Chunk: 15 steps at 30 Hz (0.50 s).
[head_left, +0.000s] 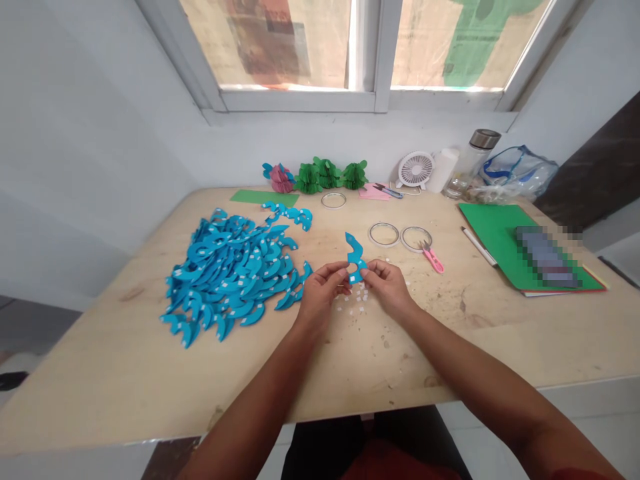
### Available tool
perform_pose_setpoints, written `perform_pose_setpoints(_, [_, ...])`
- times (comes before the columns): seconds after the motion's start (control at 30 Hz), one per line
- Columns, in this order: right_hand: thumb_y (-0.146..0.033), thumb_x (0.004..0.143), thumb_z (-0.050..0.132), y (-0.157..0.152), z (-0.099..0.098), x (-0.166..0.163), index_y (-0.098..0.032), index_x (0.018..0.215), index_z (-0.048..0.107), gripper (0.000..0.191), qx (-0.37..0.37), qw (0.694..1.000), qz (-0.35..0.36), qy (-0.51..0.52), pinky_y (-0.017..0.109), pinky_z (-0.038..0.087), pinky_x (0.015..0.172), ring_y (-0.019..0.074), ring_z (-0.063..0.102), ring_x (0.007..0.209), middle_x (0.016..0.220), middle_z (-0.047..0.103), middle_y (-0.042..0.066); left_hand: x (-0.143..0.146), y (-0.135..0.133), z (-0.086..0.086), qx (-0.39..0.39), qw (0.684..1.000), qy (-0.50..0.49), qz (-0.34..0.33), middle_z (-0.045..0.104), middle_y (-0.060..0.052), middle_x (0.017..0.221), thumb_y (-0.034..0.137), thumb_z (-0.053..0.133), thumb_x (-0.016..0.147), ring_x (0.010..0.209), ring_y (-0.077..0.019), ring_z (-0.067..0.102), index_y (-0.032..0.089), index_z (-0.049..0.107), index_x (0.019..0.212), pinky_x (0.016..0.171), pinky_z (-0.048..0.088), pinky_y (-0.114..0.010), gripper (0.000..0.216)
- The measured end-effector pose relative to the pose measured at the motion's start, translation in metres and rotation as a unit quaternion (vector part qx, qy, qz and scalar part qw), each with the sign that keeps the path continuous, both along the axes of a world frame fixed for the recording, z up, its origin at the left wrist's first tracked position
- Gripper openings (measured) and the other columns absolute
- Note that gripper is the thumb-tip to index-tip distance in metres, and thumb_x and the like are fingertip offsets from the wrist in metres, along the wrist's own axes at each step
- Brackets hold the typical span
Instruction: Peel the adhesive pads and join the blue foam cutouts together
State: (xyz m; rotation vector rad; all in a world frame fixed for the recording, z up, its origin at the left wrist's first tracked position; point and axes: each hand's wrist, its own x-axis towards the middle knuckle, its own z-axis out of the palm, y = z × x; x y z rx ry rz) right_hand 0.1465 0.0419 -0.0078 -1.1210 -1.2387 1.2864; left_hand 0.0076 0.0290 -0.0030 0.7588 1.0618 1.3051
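Note:
Both hands meet over the middle of the wooden table [125, 360]. My left hand [320, 288] and my right hand [387, 285] each pinch the lower end of a curved blue paper cut-out [355, 255], which stands up between them. A white tab shows at its base. Small white paper scraps [357, 303] lie on the table just under the hands. A large heap of the same blue cut-outs [230, 270], many with white tabs, spreads to the left of my left hand.
Three tape rings [384, 234] and pink snips [433, 258] lie beyond the hands. Green paper sheets [500, 233] and a pen [477, 245] sit at right. Along the back wall stand folded paper decorations [325, 175], a small fan [416, 169], a bottle [473, 163] and a bag [517, 172].

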Motion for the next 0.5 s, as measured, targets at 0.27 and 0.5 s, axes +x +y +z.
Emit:
perform_pose_setpoints(0.27, [-0.037,0.070,0.063,0.0052,-0.0042,0.0048,-0.017,0.063,0.056,0.023,0.003,1.000,-0.013,0.009,0.023,0.031,0.047,0.0100,0.043,0.049,0.051,0.049,-0.004,-0.0031,-0.0026,0.0036,-0.026,0.997,0.028,-0.061,0.069,-0.009,0.066,0.029,0.074,0.058,0.056,-0.0143,0.060,0.012,0.070,0.074,0.053,0.048,-0.025,0.024])
perform_pose_setpoints(0.5, [-0.034,0.070,0.064,0.0027,0.0029,0.0038,-0.016,0.061,0.054,0.022,0.002,1.000,-0.012,-0.008,0.023,0.027,0.046,0.0081,0.037,0.046,0.050,0.048,-0.004,-0.0060,0.0029,0.0068,-0.025,0.996,0.063,-0.063,0.067,-0.008,0.059,0.030,0.075,0.056,0.049,-0.0120,0.057,0.012,0.069,0.064,0.048,0.046,-0.022,0.020])
